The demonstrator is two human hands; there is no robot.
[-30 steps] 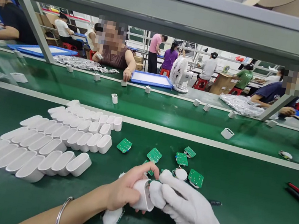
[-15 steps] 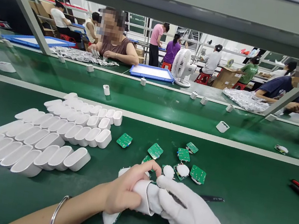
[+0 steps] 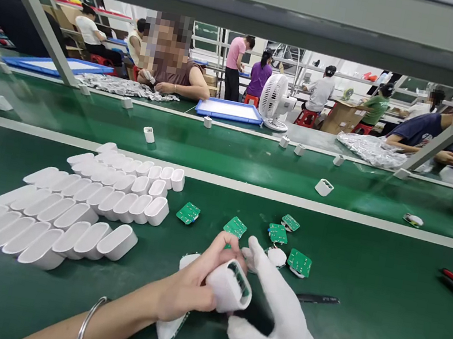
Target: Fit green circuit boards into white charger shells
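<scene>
L hand (image 3: 193, 283): fingers & thumb closed round a white case (image 3: 221, 286), held up over the table (image 3: 380, 313) near edge, mouth tilted toward R. R hand (image 3: 286, 329), gloved, is open: thumb & fingers spread beside the mouth, nothing seen in its grip; can't tell if fingertips touch L hand or case.

Progress: a board (image 3: 240, 280) sits inside the held case, green edge & white bits showing just within the rim. Looks mostly in; can't tell if fully seated. So this unit is prob. near done, no cover seen on it.

Left to do, by the look of it: lots. Rows of cases (image 3: 119, 241) stand on the table to the L, mouths up; those whose insides show look empty. Loose boards (image 3: 188, 213) lie scattered past the hands, approx. half a dozen, most green side up, one w/ a white pad (image 3: 276, 256) showing. Another board (image 3: 169, 332) lies partly hidden under L wrist.

Done elsewhere, poss.: a case on the belt (image 3: 324, 187) has something inside, too small to be sure. Tweezers (image 3: 317, 299) lie R of the boards, not in use.
</scene>
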